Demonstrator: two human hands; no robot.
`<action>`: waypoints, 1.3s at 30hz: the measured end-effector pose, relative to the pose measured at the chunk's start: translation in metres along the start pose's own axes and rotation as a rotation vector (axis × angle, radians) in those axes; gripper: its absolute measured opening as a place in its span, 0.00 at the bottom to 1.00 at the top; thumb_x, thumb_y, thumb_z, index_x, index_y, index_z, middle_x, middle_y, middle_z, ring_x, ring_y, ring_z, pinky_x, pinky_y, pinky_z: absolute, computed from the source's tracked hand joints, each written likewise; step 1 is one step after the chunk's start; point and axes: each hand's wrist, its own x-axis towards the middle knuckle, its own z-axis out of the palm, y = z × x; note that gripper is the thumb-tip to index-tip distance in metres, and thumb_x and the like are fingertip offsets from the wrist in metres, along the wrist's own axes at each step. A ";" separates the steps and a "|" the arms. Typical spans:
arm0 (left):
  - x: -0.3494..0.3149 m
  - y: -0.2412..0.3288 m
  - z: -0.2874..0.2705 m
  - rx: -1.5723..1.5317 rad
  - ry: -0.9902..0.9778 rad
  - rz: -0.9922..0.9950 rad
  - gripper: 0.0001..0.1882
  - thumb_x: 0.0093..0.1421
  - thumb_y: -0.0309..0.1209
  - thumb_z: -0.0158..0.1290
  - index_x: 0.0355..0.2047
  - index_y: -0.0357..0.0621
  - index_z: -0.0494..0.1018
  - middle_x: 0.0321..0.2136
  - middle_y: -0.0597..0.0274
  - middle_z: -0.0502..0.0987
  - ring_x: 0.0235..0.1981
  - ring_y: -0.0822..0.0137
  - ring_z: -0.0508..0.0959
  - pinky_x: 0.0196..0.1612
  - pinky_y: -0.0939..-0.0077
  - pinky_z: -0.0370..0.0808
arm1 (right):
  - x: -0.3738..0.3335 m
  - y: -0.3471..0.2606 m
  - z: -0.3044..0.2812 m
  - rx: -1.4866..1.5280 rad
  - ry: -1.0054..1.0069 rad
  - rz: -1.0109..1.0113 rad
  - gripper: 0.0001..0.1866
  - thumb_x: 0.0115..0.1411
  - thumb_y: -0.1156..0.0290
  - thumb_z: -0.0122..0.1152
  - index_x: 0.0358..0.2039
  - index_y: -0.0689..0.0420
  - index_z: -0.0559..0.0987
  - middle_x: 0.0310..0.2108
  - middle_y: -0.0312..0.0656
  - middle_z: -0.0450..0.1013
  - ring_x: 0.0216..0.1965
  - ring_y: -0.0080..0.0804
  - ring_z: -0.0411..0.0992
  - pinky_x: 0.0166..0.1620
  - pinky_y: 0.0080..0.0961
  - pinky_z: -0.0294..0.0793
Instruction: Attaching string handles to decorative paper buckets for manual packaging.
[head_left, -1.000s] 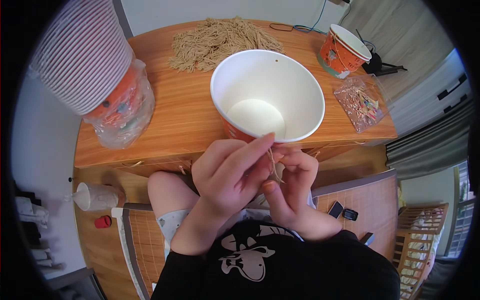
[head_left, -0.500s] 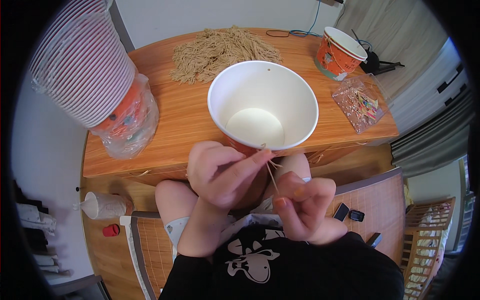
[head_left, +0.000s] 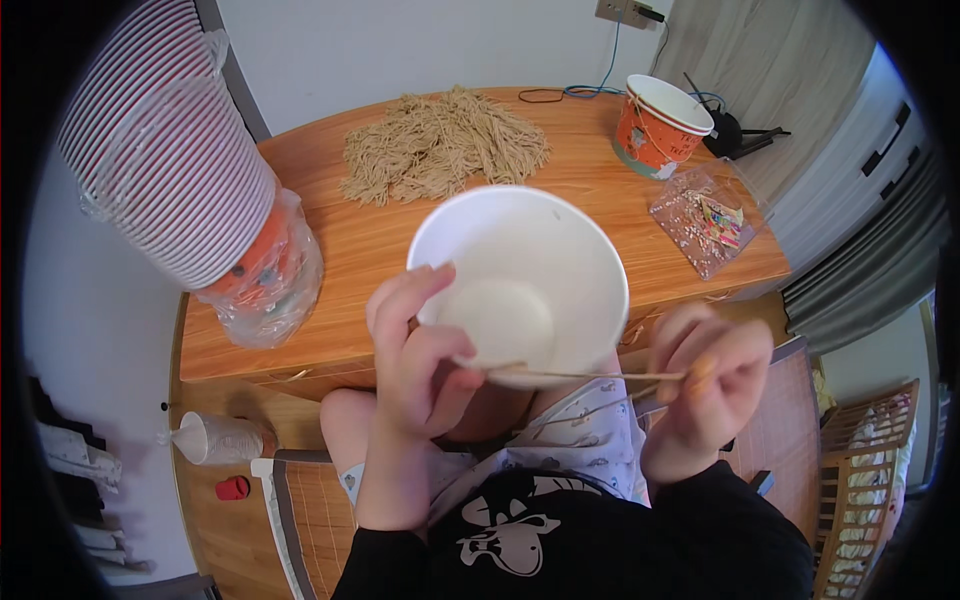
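Observation:
A white-lined paper bucket tilts its open mouth toward me above my lap, with one small hole in its far wall. My left hand grips its left rim, fingers curled over the edge. A thin tan cord runs taut from the bucket's near rim to my right hand, which pinches it out to the right. A loose end of the cord hangs below over my shorts. Whether the cord is knotted at the rim is too blurred to tell.
Tan cords lie heaped at the back of the wooden table. A tall stack of buckets in plastic wrap stands left. At the right are an orange bucket with a cord handle and a clear tray of small bits.
My right hand has moved right and up, drawing the cord out long. My left hand has gone from the near rim to the left rim. The bucket has come lower and nearer.

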 end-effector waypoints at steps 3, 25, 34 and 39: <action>-0.001 0.010 -0.011 -0.471 -0.076 -0.129 0.26 0.68 0.58 0.44 0.27 0.49 0.69 0.54 0.44 0.68 0.54 0.49 0.68 0.58 0.56 0.64 | 0.019 0.006 -0.022 -0.247 -0.079 -0.135 0.08 0.60 0.75 0.61 0.40 0.60 0.80 0.25 0.39 0.79 0.39 0.34 0.71 0.45 0.31 0.71; -0.031 0.036 -0.034 -0.458 0.209 0.095 0.12 0.67 0.31 0.46 0.43 0.41 0.77 0.34 0.61 0.75 0.29 0.72 0.71 0.28 0.78 0.67 | 0.010 0.007 0.024 -0.074 0.191 0.324 0.08 0.66 0.81 0.54 0.45 0.66 0.72 0.27 0.45 0.78 0.25 0.24 0.77 0.27 0.13 0.75; -0.058 0.060 0.023 -1.383 -0.382 -1.195 0.17 0.70 0.35 0.47 0.56 0.44 0.70 0.28 0.73 0.72 0.23 0.80 0.67 0.19 0.81 0.60 | -0.003 0.025 0.062 -0.108 0.085 0.446 0.07 0.64 0.84 0.56 0.42 0.63 0.74 0.35 0.43 0.80 0.37 0.30 0.82 0.37 0.19 0.81; -0.060 0.059 0.027 -2.063 0.008 -1.550 0.15 0.72 0.48 0.43 0.37 0.53 0.70 0.20 0.77 0.57 0.18 0.79 0.55 0.18 0.88 0.50 | -0.004 0.036 0.063 -0.362 -0.069 0.289 0.08 0.62 0.85 0.58 0.41 0.61 0.77 0.30 0.42 0.81 0.33 0.27 0.82 0.33 0.17 0.79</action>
